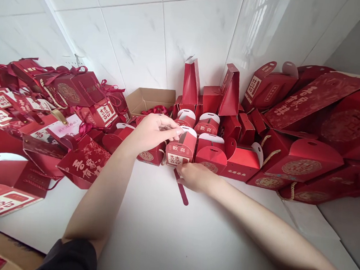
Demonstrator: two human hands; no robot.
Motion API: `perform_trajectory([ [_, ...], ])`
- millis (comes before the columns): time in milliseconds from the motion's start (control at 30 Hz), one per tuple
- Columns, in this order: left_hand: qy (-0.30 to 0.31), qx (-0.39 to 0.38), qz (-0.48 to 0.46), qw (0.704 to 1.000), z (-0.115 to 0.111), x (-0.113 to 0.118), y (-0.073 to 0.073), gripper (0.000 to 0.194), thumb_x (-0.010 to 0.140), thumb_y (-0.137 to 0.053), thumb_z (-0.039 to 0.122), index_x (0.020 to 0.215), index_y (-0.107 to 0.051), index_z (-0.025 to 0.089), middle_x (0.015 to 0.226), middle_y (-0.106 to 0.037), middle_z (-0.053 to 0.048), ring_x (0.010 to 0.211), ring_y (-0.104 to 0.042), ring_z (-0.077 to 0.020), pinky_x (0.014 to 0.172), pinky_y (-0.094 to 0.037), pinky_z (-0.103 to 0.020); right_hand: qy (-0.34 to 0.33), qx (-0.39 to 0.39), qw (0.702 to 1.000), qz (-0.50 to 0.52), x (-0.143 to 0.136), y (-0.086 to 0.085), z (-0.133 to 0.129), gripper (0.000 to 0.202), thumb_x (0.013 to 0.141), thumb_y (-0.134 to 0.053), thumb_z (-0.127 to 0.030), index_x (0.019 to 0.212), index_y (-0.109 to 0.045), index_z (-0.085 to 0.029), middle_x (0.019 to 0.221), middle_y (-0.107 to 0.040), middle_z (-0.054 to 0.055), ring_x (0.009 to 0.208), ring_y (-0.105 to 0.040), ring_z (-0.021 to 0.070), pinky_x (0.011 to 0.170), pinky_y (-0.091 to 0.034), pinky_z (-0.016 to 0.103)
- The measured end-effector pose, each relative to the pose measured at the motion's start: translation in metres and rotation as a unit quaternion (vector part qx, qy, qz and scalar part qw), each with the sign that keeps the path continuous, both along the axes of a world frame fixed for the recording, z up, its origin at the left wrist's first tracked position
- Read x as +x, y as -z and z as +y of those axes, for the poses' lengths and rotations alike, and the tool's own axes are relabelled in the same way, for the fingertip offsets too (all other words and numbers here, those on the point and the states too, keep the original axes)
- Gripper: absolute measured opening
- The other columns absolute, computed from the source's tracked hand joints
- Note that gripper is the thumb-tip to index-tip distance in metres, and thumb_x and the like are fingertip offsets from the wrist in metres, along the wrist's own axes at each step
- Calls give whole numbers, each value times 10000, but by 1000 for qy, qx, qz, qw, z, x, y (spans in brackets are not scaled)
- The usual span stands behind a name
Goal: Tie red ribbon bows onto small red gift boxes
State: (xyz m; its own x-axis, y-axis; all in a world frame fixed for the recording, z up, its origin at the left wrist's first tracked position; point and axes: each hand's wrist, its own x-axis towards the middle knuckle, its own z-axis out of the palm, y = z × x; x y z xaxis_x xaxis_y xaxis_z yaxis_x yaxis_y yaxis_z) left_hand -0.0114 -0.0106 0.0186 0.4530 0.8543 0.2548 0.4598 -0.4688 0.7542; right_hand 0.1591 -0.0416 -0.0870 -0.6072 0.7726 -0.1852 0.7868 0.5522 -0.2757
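Observation:
A small red gift box with a white label stands in the front row at the middle of the table. My left hand reaches over its top, with fingertips at the rounded top flap; whether they grip it is unclear. At the lower front edge of the same box is my right hand, fingers curled. A dark red strip lies on the white table, its upper end close to the right fingertips. Whether these fingers hold the strip or the box is hidden.
Red boxes continue to the right, with larger bags beyond. Ribboned boxes are piled at the left. A cardboard carton stands behind, near the tiled wall. The white table extends in front.

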Motion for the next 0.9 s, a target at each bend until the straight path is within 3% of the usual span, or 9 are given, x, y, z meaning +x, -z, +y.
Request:
perform_trajectory([
  [133,-27,24,34,999,1,-8,-5,232,841,-678,395,820,-778,186,843,-772,-62,779,-714,-181,775,-587,-306,-34,-10,999,-18,-9,14,1,109,875,-584,-114,958,-647,-144,959,-713,126,854,-694,244,608,-423,263],
  [267,-114,71,64,989,9,-33,-11,262,822,-678,434,902,-791,211,903,-783,-58,839,-721,-210,773,-576,-297,-46,-16,998,-29,-7,11,-1,156,845,-621,-77,978,-639,-157,965,-704,109,854,-681,224,612,-412,246],
  [367,-198,96,147,964,17,-63,-16,295,810,-656,473,936,-782,239,957,-782,-35,885,-714,-228,796,-558,-294,-53,-21,998,-36,-6,5,-3,200,824,-615,-28,974,-624,-160,953,-699,97,833,-674,216,586,-387,243],
  [467,-254,49,268,928,24,-90,-17,337,770,-662,494,960,-759,233,1029,-771,-48,946,-708,-263,839,-544,-316,-57,-28,997,-43,-5,1,-5,234,807,-577,17,963,-601,-155,955,-696,95,804,-668,217,542,-346,249],
  [567,-239,-31,349,906,33,-106,-13,384,716,-692,444,1017,-742,212,1089,-757,-82,996,-701,-289,877,-536,-334,-60,-33,997,-44,-5,-1,-6,236,806,-548,25,952,-586,-156,966,-691,94,799,-661,219,534,-336,251],
  [700,-154,-60,322,932,45,-106,0,547,665,-698,316,1201,-686,205,1197,-719,-101,1085,-675,-273,936,-526,-324,-71,-32,996,-36,-2,0,-7,250,819,-503,32,957,-585,-161,963,-682,89,815,-653,220,543,-322,256],
  [900,-146,-81,341,925,46,-84,7,527,689,-717,437,1178,-691,245,1190,-725,-65,1058,-693,-258,931,-538,-318,-109,-49,993,-12,-1,6,-6,252,821,-545,-26,995,-600,-200,1024,-666,54,840,-627,177,565,-338,231],
])
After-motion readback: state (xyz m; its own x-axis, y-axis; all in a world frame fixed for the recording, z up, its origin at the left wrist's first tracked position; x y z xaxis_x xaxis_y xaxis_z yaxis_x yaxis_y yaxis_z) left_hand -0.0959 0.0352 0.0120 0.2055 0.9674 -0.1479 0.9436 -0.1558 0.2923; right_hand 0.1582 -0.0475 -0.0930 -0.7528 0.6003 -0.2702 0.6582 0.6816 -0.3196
